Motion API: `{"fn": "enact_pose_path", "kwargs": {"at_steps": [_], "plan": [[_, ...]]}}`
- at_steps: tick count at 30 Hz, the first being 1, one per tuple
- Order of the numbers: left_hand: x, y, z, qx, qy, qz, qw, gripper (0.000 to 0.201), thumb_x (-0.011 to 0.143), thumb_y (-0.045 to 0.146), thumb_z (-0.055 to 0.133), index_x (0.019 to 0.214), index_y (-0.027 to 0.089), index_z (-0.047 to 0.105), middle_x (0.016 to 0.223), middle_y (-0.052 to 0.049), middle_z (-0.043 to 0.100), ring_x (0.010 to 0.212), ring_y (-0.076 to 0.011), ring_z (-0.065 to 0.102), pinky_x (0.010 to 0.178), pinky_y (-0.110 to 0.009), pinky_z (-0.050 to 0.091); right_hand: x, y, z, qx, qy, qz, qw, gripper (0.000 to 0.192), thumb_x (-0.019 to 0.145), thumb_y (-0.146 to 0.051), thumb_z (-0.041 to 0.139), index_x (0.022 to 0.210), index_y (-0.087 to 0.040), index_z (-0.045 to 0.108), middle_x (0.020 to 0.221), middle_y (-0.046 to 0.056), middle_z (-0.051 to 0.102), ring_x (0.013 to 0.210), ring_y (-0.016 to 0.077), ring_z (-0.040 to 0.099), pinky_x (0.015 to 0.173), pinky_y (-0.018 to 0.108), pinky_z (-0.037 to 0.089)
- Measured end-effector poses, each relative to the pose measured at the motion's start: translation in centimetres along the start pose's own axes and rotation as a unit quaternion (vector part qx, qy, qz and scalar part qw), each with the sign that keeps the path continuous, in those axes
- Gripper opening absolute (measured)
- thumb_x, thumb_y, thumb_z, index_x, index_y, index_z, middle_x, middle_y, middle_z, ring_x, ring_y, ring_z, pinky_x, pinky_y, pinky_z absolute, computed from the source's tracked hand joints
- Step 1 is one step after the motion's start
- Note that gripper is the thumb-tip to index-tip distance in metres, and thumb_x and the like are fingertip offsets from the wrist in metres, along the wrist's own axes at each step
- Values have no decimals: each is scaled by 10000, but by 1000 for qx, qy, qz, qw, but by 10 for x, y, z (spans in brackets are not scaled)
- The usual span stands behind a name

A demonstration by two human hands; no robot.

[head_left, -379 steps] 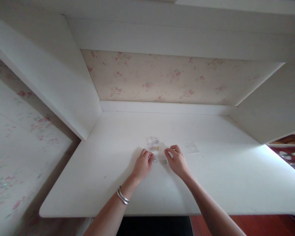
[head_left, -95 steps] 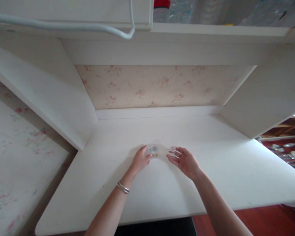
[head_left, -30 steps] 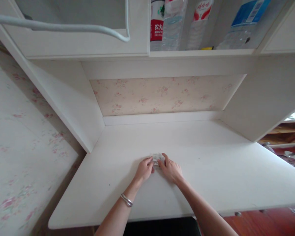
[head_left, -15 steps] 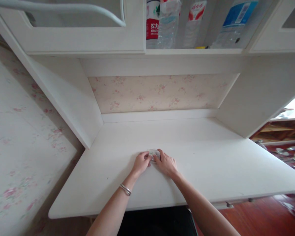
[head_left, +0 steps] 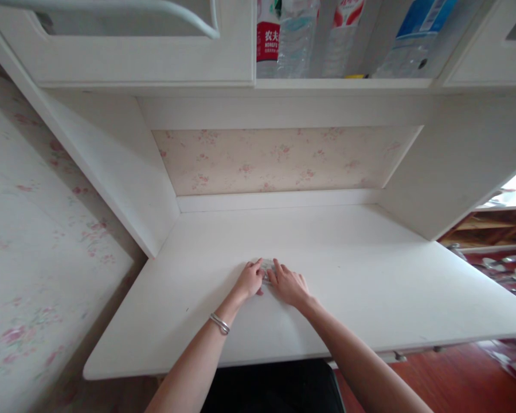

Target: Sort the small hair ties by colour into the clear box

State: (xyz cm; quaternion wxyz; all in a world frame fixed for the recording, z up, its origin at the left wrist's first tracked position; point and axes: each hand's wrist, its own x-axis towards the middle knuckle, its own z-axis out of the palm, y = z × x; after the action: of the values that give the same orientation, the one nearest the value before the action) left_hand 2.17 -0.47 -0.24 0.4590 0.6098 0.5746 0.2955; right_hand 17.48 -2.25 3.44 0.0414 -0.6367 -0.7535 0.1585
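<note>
Both hands meet over a small clear plastic case (head_left: pixel 267 267) on the white desk (head_left: pixel 370 287). The left hand (head_left: pixel 249 280) and right hand (head_left: pixel 289 285) lie flat, fingers curled down onto its lid, pressing rather than gripping. The case sits under and between the fingertips. Judged step: pressing the lid closed; next calls for even downward pressure.
</note>
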Motion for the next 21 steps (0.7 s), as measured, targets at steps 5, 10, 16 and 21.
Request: {"fn": "enact_pose_path", "kwargs": {"at_steps": [5, 10, 16, 21], "plan": [[-8, -2, -8, -95, -14, 12, 995, 637, 784, 373, 625, 1354, 215, 388, 1247, -155, 459, 555, -35, 551, 446, -160, 489, 2, 1, 1, 11, -15, -10, 1000, 561, 936, -510, 145, 1435, -256, 172, 1291, 135, 465, 962, 246, 605, 778, 347, 439], [-12, 3, -13, -177, -49, 8, 983, 694, 737, 334, 694, 1353, 251, 384, 1384, -154, 345, 791, -119, 598, 542, -199, 533, 4, -2, 3, 52, 11, 17, 998, 554, 945, -485, 116, 1428, -228, 202, 1289, 122, 448, 922, 207, 610, 750, 303, 451], [-12, 5, -17, -243, -74, -15, 967, 808, 801, 225, 632, 1430, 330, 136, 1392, -153, 382, 607, -47, 580, 565, -214, 521, 5, -11, -1, 24, 19, -3, 1000, 470, 923, -497, 293, 1363, -336, 334, 1358, 84, 386, 1101, 248, 485, 843, 357, 415], [-17, 5, -21, -213, -111, 5, 971, 782, 814, 224, 608, 1418, 381, 137, 1426, -128, 350, 628, -55, 596, 545, -200, 503, 16, -5, -2, 34, 82, 17, 996, 539, 876, -507, 402, 1357, -264, 373, 1223, 110, 512, 1118, 259, 457, 907, 351, 369]]}}
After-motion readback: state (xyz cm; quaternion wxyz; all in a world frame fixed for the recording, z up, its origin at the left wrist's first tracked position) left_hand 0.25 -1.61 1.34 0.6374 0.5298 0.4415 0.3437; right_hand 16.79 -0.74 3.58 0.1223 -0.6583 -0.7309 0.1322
